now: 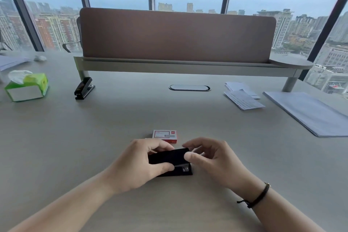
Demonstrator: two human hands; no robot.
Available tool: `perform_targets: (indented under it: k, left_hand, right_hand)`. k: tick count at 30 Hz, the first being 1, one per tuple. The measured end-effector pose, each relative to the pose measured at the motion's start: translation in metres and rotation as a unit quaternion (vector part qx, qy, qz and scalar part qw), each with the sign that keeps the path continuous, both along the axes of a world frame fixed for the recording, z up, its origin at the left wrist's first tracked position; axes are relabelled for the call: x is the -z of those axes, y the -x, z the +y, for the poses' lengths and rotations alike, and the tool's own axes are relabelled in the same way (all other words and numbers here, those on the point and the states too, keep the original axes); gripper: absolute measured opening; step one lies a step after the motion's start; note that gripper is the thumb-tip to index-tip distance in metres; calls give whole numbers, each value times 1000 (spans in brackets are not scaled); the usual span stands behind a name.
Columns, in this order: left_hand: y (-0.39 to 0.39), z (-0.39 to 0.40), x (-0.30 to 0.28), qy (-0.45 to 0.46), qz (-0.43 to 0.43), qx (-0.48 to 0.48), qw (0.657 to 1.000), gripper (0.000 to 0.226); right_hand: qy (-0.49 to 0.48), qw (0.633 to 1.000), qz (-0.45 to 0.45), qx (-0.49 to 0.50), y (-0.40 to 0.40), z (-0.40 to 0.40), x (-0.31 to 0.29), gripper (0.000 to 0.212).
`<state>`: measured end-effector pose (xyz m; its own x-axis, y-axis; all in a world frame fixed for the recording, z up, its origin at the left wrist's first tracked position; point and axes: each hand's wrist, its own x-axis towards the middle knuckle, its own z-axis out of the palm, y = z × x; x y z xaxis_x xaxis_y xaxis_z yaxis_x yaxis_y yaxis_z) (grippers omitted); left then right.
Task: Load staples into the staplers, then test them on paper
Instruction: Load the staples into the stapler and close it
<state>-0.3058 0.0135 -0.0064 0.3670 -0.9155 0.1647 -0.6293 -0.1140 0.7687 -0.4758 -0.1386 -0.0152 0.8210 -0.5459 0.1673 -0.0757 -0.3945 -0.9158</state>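
Observation:
A black stapler lies on the desk in front of me, its metal anvil plate showing at the near right end. My left hand grips its left part, thumb on the near side and fingers over the top. My right hand holds the right end of its top cover between thumb and fingers. Just behind the hands sits a small red and white box of staples, closed as far as I can see. A second black stapler stands open at the far left, near the shelf leg.
A green tissue box sits at the far left. Printed slips and a stack of white paper lie at the right. A raised shelf with a brown divider panel spans the back, with a cable grommet below it.

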Motion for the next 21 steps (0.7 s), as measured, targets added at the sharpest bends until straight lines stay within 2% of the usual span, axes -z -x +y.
perform_targets:
  k: [3,7,9,15,18,21]
  left_hand:
    - [1,0,1,-6,5,4,1000,29]
    - [2,-1,3,-11,1,5,1000,29]
    - [2,-1,3,-5,2,0,1000,29]
    - [0,1,2,4,21,10,1000,27]
    - [-3,-4,-6,23,22,17,999,26]
    - [-8,-27,-28,64,25,8,998,16]
  right_hand:
    - [-12,1000,12,1,-2,0,3,8]
    - [-14,999,39,4,-1,-1,3,27]
    - [-10,999,33,1,-1,-2,4,30]
    - [-16,1000,10,-10,-2,-3,7,10]
    - [-33,999,-6,-4,-2,-3,4,12]
    - [-50,997,-55,31,-1,-14,-14,9]
